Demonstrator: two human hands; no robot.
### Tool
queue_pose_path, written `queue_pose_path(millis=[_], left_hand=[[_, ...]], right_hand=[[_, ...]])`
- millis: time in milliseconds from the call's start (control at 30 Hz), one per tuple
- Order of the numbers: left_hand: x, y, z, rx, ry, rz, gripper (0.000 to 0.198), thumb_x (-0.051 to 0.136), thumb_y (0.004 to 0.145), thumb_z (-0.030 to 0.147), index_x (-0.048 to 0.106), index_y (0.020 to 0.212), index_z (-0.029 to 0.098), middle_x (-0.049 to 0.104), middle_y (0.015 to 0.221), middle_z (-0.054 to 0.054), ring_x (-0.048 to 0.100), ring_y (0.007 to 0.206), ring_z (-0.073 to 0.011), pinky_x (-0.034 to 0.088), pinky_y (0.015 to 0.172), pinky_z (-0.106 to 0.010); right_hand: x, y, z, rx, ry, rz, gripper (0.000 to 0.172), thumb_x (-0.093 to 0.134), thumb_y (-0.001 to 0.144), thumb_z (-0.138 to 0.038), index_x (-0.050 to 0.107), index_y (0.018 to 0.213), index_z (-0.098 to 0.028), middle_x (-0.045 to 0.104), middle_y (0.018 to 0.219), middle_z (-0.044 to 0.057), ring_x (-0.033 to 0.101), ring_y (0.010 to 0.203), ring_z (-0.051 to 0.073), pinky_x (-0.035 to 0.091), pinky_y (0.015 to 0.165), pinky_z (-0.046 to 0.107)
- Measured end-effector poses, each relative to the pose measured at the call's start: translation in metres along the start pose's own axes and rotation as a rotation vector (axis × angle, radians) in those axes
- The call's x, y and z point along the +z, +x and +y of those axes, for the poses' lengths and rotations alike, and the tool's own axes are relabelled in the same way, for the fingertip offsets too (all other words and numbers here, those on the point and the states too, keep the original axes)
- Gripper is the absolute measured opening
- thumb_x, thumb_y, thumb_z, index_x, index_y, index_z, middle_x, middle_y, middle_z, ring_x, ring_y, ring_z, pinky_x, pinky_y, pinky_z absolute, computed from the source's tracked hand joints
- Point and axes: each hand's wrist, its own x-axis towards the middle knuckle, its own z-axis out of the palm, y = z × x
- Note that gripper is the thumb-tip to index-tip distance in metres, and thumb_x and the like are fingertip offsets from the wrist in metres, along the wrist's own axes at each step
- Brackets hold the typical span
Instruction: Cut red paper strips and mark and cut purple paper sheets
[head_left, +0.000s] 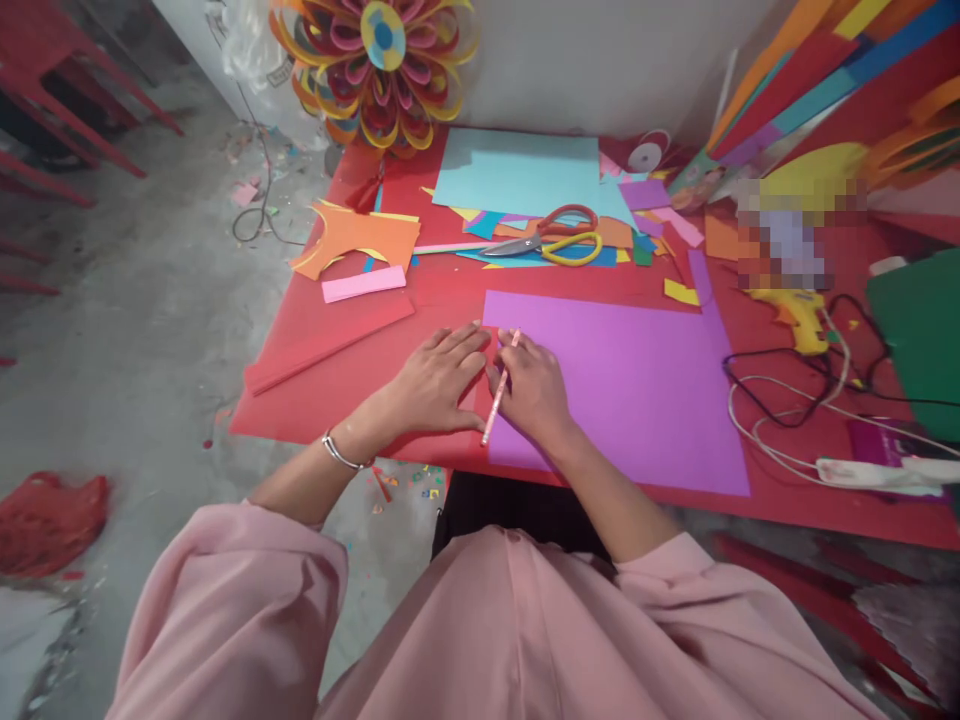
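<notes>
A large purple paper sheet lies flat on the red table. My left hand is spread flat at the sheet's left edge, fingers stretched out, over a red paper strip that lies along that edge. In my right hand is a pink patterned pencil, slanting across the edge with its lower end near my left thumb. The right fingertips rest beside the strip, close to the left fingers. How far the strip runs beneath the hands is hidden.
Behind the sheet are scissors, a light blue sheet and paper scraps. Pink strips, red strips and orange cut paper lie left. A yellow glue gun with loose cables is at right; a paper flower stands behind.
</notes>
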Motion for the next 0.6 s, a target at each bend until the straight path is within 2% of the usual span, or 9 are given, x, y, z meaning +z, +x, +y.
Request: queue_pose_path(millis=[67, 200, 300, 433, 533, 600], left_hand=[[0.004, 0.005, -0.006, 0.043, -0.017, 0.024, 0.089, 0.07, 0.087, 0.08, 0.062, 0.144, 0.011, 0.058, 0.157, -0.028, 0.048, 0.154, -0.0457, 0.041, 0.124, -0.063], [0.012, 0.016, -0.012, 0.104, -0.029, 0.036, 0.079, 0.06, 0.097, 0.075, 0.065, 0.14, 0.008, 0.065, 0.146, -0.027, 0.062, 0.139, -0.0418, 0.049, 0.117, -0.058], [0.013, 0.023, -0.013, 0.132, -0.017, 0.026, 0.074, 0.061, 0.096, 0.072, 0.069, 0.132, 0.009, 0.069, 0.136, -0.025, 0.065, 0.131, -0.0414, 0.051, 0.114, -0.058], [0.014, 0.025, -0.012, 0.136, -0.015, 0.007, 0.061, 0.068, 0.095, 0.061, 0.07, 0.126, 0.009, 0.071, 0.129, -0.024, 0.065, 0.128, -0.0423, 0.052, 0.108, -0.057], [0.015, 0.022, -0.012, 0.14, -0.038, 0.025, 0.061, 0.066, 0.097, 0.055, 0.066, 0.133, 0.006, 0.069, 0.134, -0.027, 0.063, 0.131, -0.0439, 0.051, 0.106, -0.058], [0.016, 0.02, -0.012, 0.141, -0.046, 0.026, 0.065, 0.065, 0.097, 0.054, 0.063, 0.139, 0.005, 0.067, 0.137, -0.028, 0.061, 0.133, -0.045, 0.049, 0.107, -0.058]], right_hand=[[0.0, -0.001, -0.001, 0.009, 0.0, 0.001, 0.013, 0.061, 0.1, -0.028, 0.071, 0.107, -0.021, 0.069, 0.148, 0.018, 0.063, 0.141, 0.036, 0.055, 0.112, 0.057], [-0.001, -0.001, -0.003, 0.038, -0.006, 0.012, 0.017, 0.061, 0.1, -0.027, 0.071, 0.113, -0.022, 0.069, 0.149, 0.016, 0.063, 0.142, 0.036, 0.054, 0.115, 0.058], [0.0, -0.002, -0.003, 0.048, 0.001, 0.006, 0.016, 0.061, 0.1, -0.027, 0.071, 0.112, -0.024, 0.069, 0.149, 0.015, 0.063, 0.142, 0.036, 0.055, 0.114, 0.06], [-0.006, -0.003, -0.002, 0.058, 0.054, -0.037, 0.015, 0.058, 0.102, -0.031, 0.071, 0.107, -0.024, 0.068, 0.15, 0.015, 0.062, 0.143, 0.037, 0.054, 0.114, 0.062], [-0.027, 0.0, -0.001, 0.128, 0.215, -0.025, 0.022, 0.053, 0.107, -0.038, 0.071, 0.112, -0.027, 0.076, 0.139, 0.011, 0.072, 0.129, 0.032, 0.06, 0.107, 0.054], [-0.045, 0.009, 0.002, 0.189, 0.334, 0.063, 0.031, 0.046, 0.111, -0.044, 0.072, 0.118, -0.028, 0.08, 0.122, 0.008, 0.078, 0.11, 0.026, 0.064, 0.096, 0.046]])
